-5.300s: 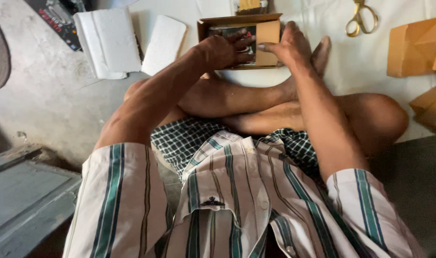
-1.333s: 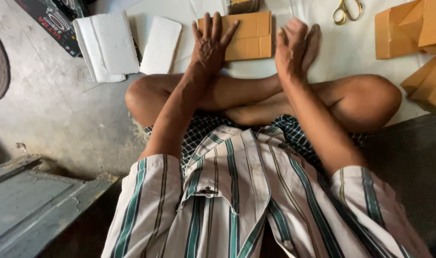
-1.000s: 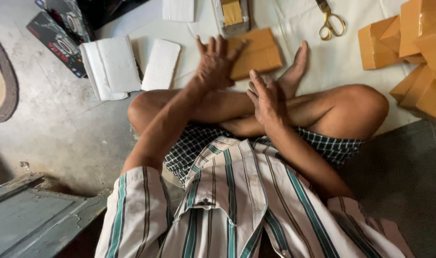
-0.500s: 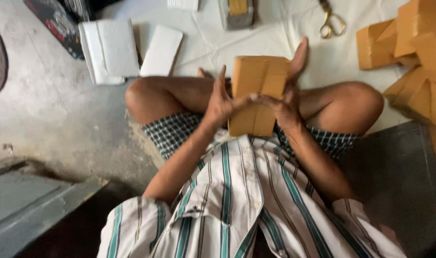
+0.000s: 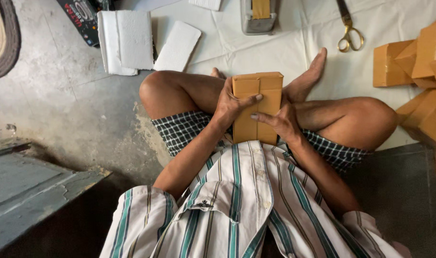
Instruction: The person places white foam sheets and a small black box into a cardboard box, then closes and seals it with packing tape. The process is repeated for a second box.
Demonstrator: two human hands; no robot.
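The person sits cross-legged on a white sheet (image 5: 284, 45), holding a closed cardboard box (image 5: 257, 107) upright in the lap, against the striped shirt front. The box is rectangular, tan-brown and plain on the visible face. Two flaps meet along a seam running lengthwise down the middle of that face; the seam looks shut and flush. The upper edge is square and the corners appear sound. The lower edge is hidden behind the shirt.

The left hand (image 5: 230, 105) grips the box's left side, thumb laid across the face toward the seam, the remaining fingers wrapped behind and out of sight. The right hand (image 5: 280, 122) grips the right side lower down, its fingers reaching across the face to the seam, pressed flat and close together. Both hands are clamped on the box.

Surroundings: a stack of like cardboard boxes (image 5: 418, 81) lies on the sheet to the person's right, well apart from the held one. Scissors with yellow handles (image 5: 347, 31) lie beyond the right foot. A grey tape dispenser (image 5: 259, 15) loaded with brown tape stands at the far edge. White foam pieces (image 5: 127, 40) lie at the sheet's left border, beside bare concrete floor.
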